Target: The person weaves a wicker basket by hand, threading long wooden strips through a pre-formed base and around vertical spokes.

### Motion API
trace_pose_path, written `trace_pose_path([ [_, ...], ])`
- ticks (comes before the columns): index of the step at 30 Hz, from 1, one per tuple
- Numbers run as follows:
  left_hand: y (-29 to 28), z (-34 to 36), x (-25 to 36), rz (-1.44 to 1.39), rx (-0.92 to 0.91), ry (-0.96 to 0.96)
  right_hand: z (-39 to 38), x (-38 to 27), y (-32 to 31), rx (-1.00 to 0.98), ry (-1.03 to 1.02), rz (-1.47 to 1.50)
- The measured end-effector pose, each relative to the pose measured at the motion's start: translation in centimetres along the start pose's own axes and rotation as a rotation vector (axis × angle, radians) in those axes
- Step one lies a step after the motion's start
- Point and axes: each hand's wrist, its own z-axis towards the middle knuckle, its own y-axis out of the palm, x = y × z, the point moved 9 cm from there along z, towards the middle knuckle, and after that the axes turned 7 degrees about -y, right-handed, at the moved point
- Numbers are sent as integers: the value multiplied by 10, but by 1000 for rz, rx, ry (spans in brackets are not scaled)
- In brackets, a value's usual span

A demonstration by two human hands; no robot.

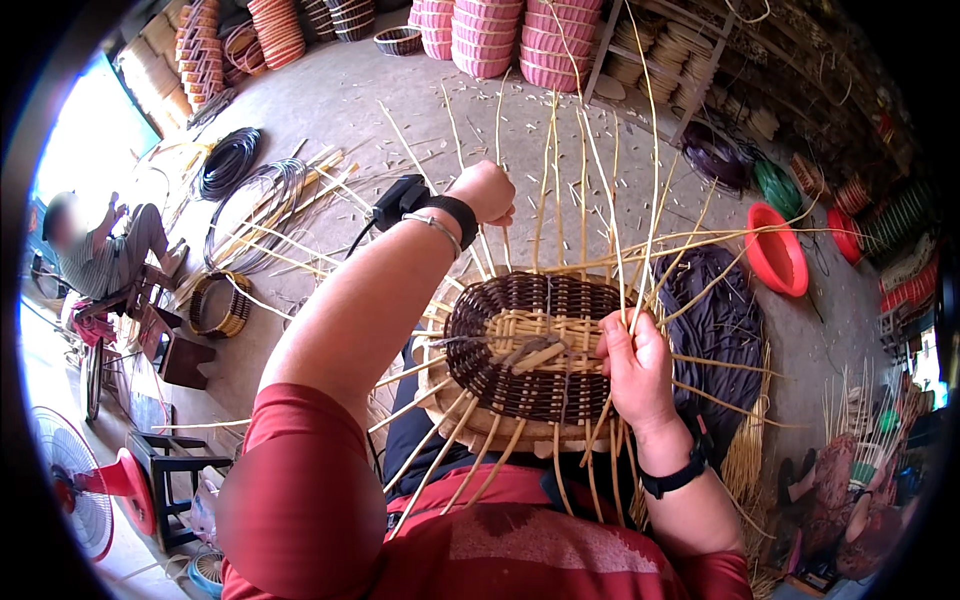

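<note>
The oval basket base lies near the clock's centre. From it, toward half past eleven, the left hand curls, it seems, around one pale stake; at three, the right hand pinches several thin stakes. Better keep these firm at the edge, with even tension. I can read no writing.

Right hand hides the right end of the oval wicker base and part of its gripped canes. Left hand: fingertips mostly hidden — grip unclear. 3 pink basket stacks cropped up top — left sleeve blurred.
</note>
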Motion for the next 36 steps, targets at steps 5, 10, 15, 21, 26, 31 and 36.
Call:
trace_pose_path([
  [5, 53, 18, -57, -766, -99, 19, -1, -11, 12, -39, -37, 15],
  [10, 10, 7, -3, -191, -24, -24, -2, -1, 0, -6, -42, -36],
  [15, 20, -8, -7, -363, 7, 70, -3, 1, 1, -14, -37, -25],
  [21, 76, 13, -22, -875, 173, 221, -6, -9, 2, 1, -133, -127],
  [26, 95, 14, -1, -672, -49, 425, -8, -27, 6, -11, -177, -159],
  [31, 23, -31, 23, -1499, -219, -532, -6, -19, -2, 34, -138, -201],
  [36, 27, -35, 21, -2077, -48, -646, -6, -20, 1, 38, -187, -237],
])
